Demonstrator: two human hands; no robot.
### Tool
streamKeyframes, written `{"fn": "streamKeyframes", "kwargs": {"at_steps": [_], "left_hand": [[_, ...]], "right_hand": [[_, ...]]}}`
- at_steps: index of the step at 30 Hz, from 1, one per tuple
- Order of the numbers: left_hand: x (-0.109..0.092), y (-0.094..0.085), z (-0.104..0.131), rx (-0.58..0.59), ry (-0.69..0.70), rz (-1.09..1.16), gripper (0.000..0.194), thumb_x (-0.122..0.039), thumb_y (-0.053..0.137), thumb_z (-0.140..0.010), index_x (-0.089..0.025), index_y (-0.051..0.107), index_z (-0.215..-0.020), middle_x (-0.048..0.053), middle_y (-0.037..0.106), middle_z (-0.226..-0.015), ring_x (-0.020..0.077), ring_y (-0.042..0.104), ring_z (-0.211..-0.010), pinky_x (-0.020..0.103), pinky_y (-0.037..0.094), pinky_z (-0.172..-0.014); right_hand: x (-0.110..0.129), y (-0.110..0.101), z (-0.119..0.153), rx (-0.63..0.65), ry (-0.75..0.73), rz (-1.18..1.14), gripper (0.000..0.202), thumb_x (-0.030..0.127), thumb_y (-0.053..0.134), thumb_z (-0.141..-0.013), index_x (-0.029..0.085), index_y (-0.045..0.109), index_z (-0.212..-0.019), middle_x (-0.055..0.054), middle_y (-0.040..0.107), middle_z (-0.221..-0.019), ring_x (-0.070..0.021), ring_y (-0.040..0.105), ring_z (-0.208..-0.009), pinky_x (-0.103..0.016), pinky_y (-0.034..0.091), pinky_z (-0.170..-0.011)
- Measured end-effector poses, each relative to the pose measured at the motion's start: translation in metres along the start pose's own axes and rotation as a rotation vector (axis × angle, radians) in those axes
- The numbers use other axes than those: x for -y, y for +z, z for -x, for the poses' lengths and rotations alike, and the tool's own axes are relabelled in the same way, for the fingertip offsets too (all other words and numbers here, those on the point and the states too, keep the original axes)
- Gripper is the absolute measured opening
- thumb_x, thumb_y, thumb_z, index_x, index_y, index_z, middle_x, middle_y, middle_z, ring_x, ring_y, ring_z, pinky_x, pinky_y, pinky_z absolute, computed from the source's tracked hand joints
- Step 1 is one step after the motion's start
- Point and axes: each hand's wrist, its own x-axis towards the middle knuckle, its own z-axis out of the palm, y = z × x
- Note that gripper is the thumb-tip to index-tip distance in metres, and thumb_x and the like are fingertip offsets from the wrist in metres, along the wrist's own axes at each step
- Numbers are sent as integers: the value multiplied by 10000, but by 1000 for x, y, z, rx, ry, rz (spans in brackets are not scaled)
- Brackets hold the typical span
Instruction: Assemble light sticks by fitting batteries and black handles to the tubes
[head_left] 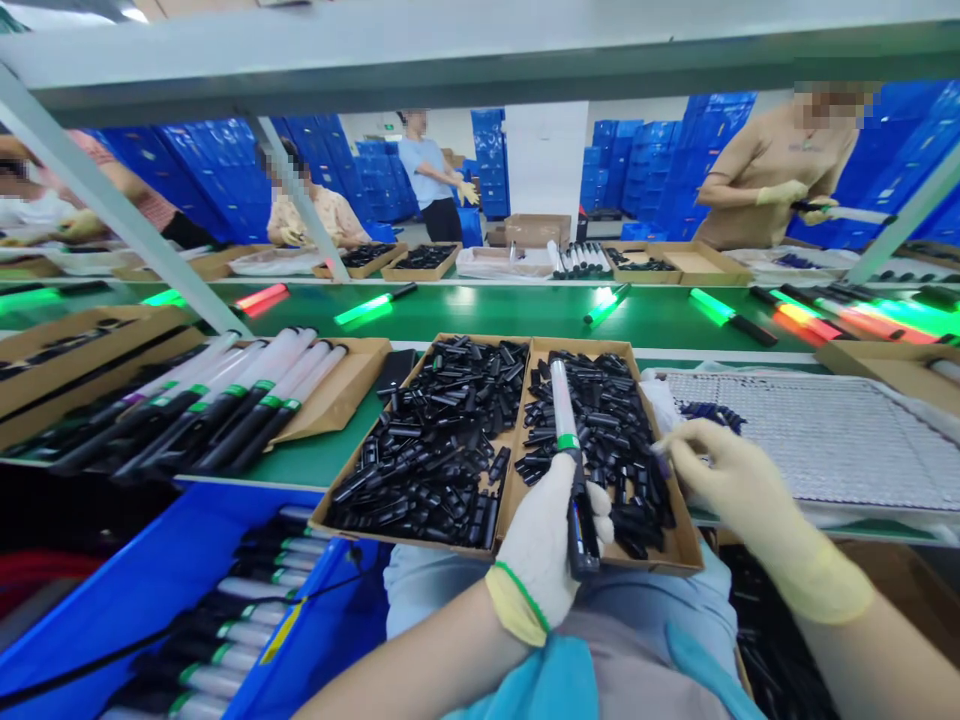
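Note:
My left hand, in a white glove with a green edge, is wrapped round a light stick. The stick has a clear tube on top, a green ring and a black handle, whose lower end shows an opening. Below and behind it lies a cardboard box of small black parts. At that box's right edge my right hand, in a pale yellow glove, has thumb and fingertips pinched together; what they hold is too small to make out. Beside them is a little pile of dark pieces.
Another box of black parts adjoins on the left, with a row of sticks beyond. A blue bin holds more sticks. At right lies a wrapped silvery tray. Lit sticks rest on the green belt; people work behind it.

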Motion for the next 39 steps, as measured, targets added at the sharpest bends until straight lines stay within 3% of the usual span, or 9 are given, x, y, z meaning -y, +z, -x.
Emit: {"fn": "streamKeyframes", "kwargs": {"at_steps": [3, 6, 12, 19, 24, 27, 34, 37, 39], "left_hand": [[5, 6, -6, 40, 44, 93, 265, -376, 507, -952, -141, 628, -961, 19, 633, -639, 102, 580, -477, 180, 490, -468], [5, 10, -10, 26, 33, 165, 281, -374, 509, -952, -137, 659, -976, 28, 677, -694, 115, 630, -534, 209, 542, -570], [-7, 9, -15, 77, 52, 246, 270, -354, 496, -963, -145, 662, -926, 41, 694, -736, 128, 669, -615, 212, 544, -568], [-28, 2, -16, 115, 83, 365, 254, -372, 518, -952, -153, 634, -895, 13, 631, -702, 77, 594, -536, 147, 466, -455], [-28, 0, -16, 144, 187, 236, 231, -395, 632, -880, -166, 647, -902, 21, 628, -733, 106, 621, -625, 180, 511, -529], [-24, 1, -16, 136, 241, 188, 211, -372, 659, -862, -166, 651, -906, 27, 639, -762, 113, 636, -672, 180, 525, -559], [-22, -2, -13, 143, 173, 173, 161, -311, 574, -923, -174, 652, -893, -5, 585, -656, 67, 568, -530, 117, 462, -453], [-35, -3, -9, 161, 105, 155, 215, -347, 540, -942, -157, 640, -935, 19, 610, -734, 80, 608, -590, 133, 495, -476], [-51, -3, -2, 121, 104, 102, 213, -340, 541, -943, -157, 627, -1010, 41, 635, -827, 102, 642, -660, 157, 523, -503]], "right_hand": [[62, 25, 8, 30, -15, -110, 168, 238, 474, -887, 225, 579, -757, 18, 642, -716, -143, 593, -645, -245, 450, -608], [89, 48, -1, -18, -11, -86, 180, 216, 438, -901, 207, 548, -759, -22, 631, -749, -176, 593, -694, -287, 448, -660], [86, 50, -18, -70, -97, -65, 196, 243, 421, -964, 185, 582, -869, -87, 647, -915, -231, 623, -874, -347, 469, -790], [100, 31, 10, -62, -451, -228, 216, 181, 426, -993, 160, 621, -1082, -115, 615, -1125, -204, 595, -1060, -333, 498, -942], [102, 15, 15, 35, -337, -292, 214, 158, 490, -966, 225, 628, -1115, -63, 598, -1103, -168, 609, -1005, -293, 525, -886], [104, 12, 7, 57, -252, -272, 147, 126, 550, -915, 202, 640, -1004, -53, 612, -1007, -177, 630, -916, -311, 538, -842], [122, 20, -1, 71, -284, -282, 202, 169, 532, -935, 173, 673, -790, -76, 625, -922, -207, 621, -900, -346, 533, -826], [115, 17, 7, 43, -367, -234, 239, 258, 482, -973, 199, 704, -1040, -99, 620, -1131, -230, 580, -1036, -396, 497, -912], [90, 13, 8, -14, -399, -141, 348, 288, 466, -975, 222, 603, -1288, -110, 542, -1326, -254, 510, -1184, -437, 449, -988]]}}
